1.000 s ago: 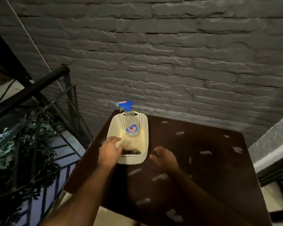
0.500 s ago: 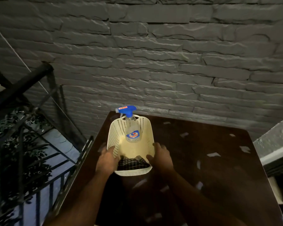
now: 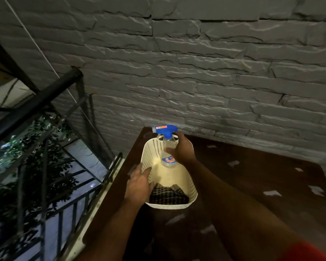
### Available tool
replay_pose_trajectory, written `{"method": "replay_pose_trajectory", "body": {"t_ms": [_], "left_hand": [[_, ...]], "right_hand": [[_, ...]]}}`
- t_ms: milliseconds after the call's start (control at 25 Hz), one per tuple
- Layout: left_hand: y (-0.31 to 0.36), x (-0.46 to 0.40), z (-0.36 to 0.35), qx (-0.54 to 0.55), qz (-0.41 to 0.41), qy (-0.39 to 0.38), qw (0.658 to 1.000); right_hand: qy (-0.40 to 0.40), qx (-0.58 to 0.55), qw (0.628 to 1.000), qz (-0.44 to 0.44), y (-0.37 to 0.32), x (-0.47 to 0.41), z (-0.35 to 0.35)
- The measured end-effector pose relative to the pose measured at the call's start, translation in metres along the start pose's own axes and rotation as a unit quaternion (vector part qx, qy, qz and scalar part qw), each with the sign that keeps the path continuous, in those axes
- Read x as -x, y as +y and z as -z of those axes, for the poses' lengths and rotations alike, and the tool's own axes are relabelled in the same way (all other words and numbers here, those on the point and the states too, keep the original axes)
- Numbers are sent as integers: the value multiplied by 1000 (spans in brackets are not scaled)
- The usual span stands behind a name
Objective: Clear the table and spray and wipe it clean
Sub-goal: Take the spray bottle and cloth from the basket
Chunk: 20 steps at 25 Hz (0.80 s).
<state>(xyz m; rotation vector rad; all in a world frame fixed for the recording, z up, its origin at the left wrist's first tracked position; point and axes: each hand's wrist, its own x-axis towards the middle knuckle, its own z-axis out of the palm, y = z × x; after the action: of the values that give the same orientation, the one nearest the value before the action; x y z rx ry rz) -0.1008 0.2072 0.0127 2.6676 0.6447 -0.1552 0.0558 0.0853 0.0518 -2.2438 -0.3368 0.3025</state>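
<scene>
A clear spray bottle (image 3: 168, 147) with a blue trigger head is stood upright at the far end of a cream perforated basket (image 3: 193, 193), which is set on the left part of a dark table (image 3: 252, 185). The bottle's body is gripped by the right hand (image 3: 183, 150), fingers curled round it. The basket's left wall is held by the left hand (image 3: 138, 185), fingers curled over the rim beside a checked cloth (image 3: 167, 194) at its near end. White paper scraps (image 3: 233, 163) are scattered over the tabletop.
</scene>
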Motion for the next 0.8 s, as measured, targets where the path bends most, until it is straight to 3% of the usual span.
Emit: {"method": "replay_pose_trajectory", "body": {"t_ms": [160,400,560,680,800], "left_hand": [[0,2,-4,-2,-17,-7,1000],[-9,2,-11,-15,-21,-26,999],[0,-3,-6,-30,-24,46,998],[2,-6,-2,34,60,72,995],[-4,-6,-4,81,172,1,982]], "right_hand": [[-40,31,999,-18,-1,-20,-16],[-15,4,1000,-17,11,-5,-20],[39,-53,997,36,3,11,-2],[69,-153,985,39,-13,25,26],[84,-274,958,23,-21,33,52]]}}
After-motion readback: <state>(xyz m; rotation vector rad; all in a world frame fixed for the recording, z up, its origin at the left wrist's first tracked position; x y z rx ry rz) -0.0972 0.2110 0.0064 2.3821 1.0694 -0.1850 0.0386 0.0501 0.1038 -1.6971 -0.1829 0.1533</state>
